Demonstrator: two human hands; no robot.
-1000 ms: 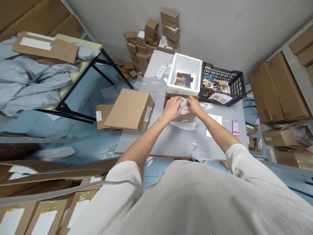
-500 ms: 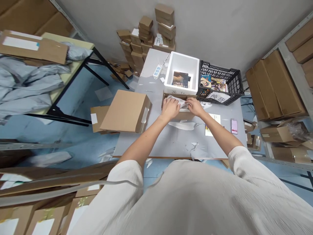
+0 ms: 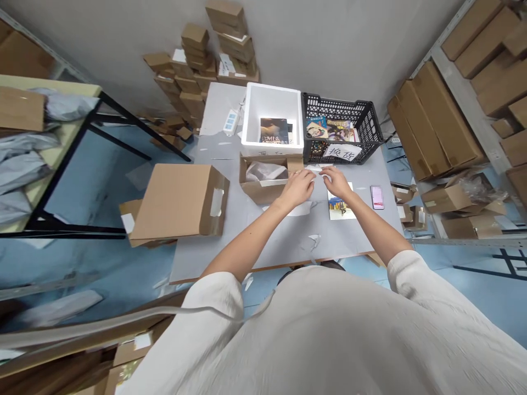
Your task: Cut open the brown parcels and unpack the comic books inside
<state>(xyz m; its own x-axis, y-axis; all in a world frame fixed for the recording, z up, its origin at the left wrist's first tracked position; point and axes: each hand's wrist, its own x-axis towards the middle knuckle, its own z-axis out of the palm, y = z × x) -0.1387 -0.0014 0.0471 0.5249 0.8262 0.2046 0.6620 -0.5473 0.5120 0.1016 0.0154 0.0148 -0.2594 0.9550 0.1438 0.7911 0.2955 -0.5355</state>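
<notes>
A small open cardboard box point(image 3: 263, 189) sits on the grey table point(image 3: 263, 241) with white wrapping point(image 3: 265, 171) inside it. My left hand point(image 3: 298, 187) is just right of this box, fingers pinched. My right hand point(image 3: 337, 181) is close beside it, also pinched. Both hold the ends of a small white paper strip point(image 3: 317, 169) stretched between them, in front of the black crate point(image 3: 370, 126). A colourful card point(image 3: 341, 208) lies on the table under my right wrist.
A white foam box point(image 3: 272, 93) with a dark book point(image 3: 274, 130) stands behind the small box. The crate holds books and a white label point(image 3: 343, 152). A large cardboard box point(image 3: 177, 200) is at the left, a pink phone point(image 3: 376, 196) at the right. Stacked cartons line the wall and shelves.
Both hands have come out of the small box and moved right, now pinching a white strip. The white wrapping stays in the box. The view has shifted.
</notes>
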